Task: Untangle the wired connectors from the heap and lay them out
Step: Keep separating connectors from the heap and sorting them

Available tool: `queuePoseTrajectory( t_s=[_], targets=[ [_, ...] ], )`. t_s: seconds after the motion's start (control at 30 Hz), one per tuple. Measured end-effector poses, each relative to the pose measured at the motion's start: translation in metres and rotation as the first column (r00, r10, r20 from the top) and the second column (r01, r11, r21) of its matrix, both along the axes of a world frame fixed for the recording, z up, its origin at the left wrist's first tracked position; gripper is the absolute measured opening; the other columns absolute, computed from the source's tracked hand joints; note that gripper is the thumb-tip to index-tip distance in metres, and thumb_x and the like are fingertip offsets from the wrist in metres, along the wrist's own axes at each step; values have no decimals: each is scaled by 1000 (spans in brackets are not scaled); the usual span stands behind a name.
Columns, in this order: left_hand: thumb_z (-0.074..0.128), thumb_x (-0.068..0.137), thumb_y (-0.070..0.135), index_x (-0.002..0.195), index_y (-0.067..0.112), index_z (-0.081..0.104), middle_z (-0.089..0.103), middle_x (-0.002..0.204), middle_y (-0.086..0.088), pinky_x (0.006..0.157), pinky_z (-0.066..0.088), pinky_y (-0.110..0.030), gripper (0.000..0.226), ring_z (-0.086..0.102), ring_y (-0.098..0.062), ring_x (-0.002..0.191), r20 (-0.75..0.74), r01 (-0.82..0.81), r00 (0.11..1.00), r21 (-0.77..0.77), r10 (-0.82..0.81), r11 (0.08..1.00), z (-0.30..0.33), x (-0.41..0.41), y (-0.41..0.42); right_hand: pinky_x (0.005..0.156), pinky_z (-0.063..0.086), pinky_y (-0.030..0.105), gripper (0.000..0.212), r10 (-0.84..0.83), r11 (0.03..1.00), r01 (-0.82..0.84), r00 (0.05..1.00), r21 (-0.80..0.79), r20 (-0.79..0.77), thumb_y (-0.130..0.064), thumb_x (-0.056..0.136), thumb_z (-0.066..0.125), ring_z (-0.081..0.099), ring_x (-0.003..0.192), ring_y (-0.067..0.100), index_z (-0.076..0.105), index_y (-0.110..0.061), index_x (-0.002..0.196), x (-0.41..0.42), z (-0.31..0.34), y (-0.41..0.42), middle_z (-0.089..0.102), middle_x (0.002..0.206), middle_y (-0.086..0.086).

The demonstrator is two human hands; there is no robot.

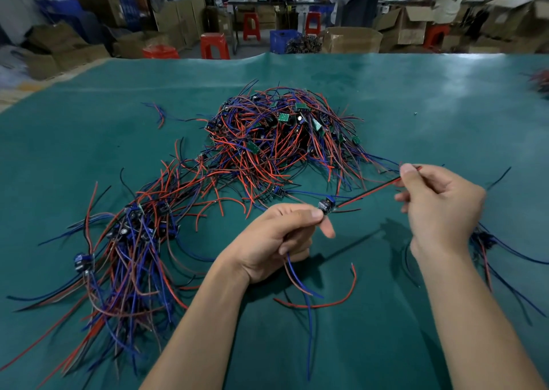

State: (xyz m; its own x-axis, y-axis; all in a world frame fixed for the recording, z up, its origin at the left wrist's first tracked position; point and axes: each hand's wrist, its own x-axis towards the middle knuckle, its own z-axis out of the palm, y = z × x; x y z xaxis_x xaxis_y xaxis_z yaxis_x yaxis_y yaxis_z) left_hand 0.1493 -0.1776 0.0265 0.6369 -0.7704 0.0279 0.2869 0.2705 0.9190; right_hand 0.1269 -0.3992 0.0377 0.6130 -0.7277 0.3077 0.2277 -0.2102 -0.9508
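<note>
- My left hand [276, 238] has its grip pinched on a small black-and-blue wired connector [326, 205], thumb and forefinger closed on the body, the other fingers curled under.
- Blue and reddish wires [297, 279] hang from that same fist toward the near edge of the bench.
- My right hand [442, 211] pinches the far ends of the red and black wire pair [368, 193] between thumb and forefinger; the pair runs taut in a straight line from the connector up to that grip.
- Both hands are raised above the green-covered bench [416, 107], near its middle, the right one farther right and a little farther away.
- A loose red wire [329, 297] curves on the bench just near of my left hand.
- The big tangled heap of red, blue and black wires with small green circuit boards [279, 134] sits farther away, at the centre.
- A second spread of wired connectors [130, 241] lies to the near left, joined to the heap by trailing strands.
- A few dark connectors with wires [487, 241] lie to the right, partly hidden behind my right wrist.
- Beyond the far edge stand red plastic stools [214, 45] and cardboard boxes [353, 39].
</note>
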Motion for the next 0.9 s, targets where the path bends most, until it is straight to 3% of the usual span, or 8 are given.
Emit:
queuePoseTrajectory(
  t_s=[0.1, 0.23, 0.3, 0.37, 0.5, 0.57, 0.73, 0.9],
  targets=[
    [54, 95, 21, 79, 9, 71, 27, 36, 7, 42, 16, -21, 26, 13, -7, 35, 22, 15, 1000, 19, -16, 1000, -1, -1, -1, 43, 42, 22, 22, -3, 974, -5, 999, 228, 38, -14, 94, 70, 59, 48, 11, 70, -17, 72, -2, 2, -3, 67, 62, -1],
    [58, 91, 24, 78, 11, 72, 30, 36, 8, 40, 23, -17, 23, 19, -4, 34, -41, -79, 996, -78, 76, 994, 0, 4, 4, 49, 43, 21, 24, -82, 836, 38, 995, 547, 56, -15, 102, 60, 60, 48, 7, 62, -13, 78, -7, 10, -11, 68, 55, -4],
    [56, 93, 26, 82, 13, 74, 32, 40, 7, 42, 23, -18, 25, 21, -3, 35, -56, -147, 988, -90, 142, 985, 0, 5, 4, 45, 41, 21, 26, 7, 877, -4, 1000, 480, -4, -17, 102, 59, 58, 45, 9, 64, -11, 77, -5, 11, 1, 67, 56, -2],
    [55, 93, 29, 85, 15, 75, 37, 46, 5, 44, 21, -20, 26, 26, -4, 39, -37, -181, 983, -75, 179, 981, -1, 5, 1, 40, 40, 21, 26, 246, 896, -201, 967, 396, -66, -20, 100, 62, 58, 45, 12, 69, -9, 78, -5, 10, 26, 69, 60, 3],
    [56, 91, 31, 79, 15, 74, 41, 54, 4, 45, 18, -20, 26, 29, -4, 46, -19, -211, 977, -30, 210, 977, -3, 4, 2, 46, 43, 23, 21, 649, 752, -624, 757, 212, -74, -33, 86, 76, 61, 60, 15, 77, -14, 78, -11, 4, 71, 68, 68, 2],
    [56, 93, 29, 80, 12, 71, 41, 51, 5, 45, 20, -19, 26, 30, -3, 45, -17, -184, 983, -27, 184, 982, -3, 5, 2, 49, 41, 24, 20, 645, 763, -636, 760, 115, -77, -33, 83, 80, 56, 60, 12, 77, -14, 78, -13, 2, 78, 62, 61, -2],
    [50, 98, 25, 86, 9, 72, 46, 47, 9, 51, 16, -26, 30, 27, -4, 45, 10, -77, 997, -3, 77, 997, -4, 3, 0, 51, 37, 23, 20, 642, 764, -636, 766, 110, -28, -28, 80, 79, 47, 55, 16, 77, -9, 77, -13, 3, 72, 58, 56, 6],
    [53, 94, 25, 79, 12, 74, 40, 45, 5, 52, 10, -33, 29, 26, -8, 44, 37, -48, 998, 29, 47, 998, -3, 2, 1, 46, 40, 20, 12, 382, 913, -379, 924, 151, 9, -16, 83, 81, 54, 55, 8, 78, -17, 72, -9, 8, 59, 65, 61, -6]
  ],
)
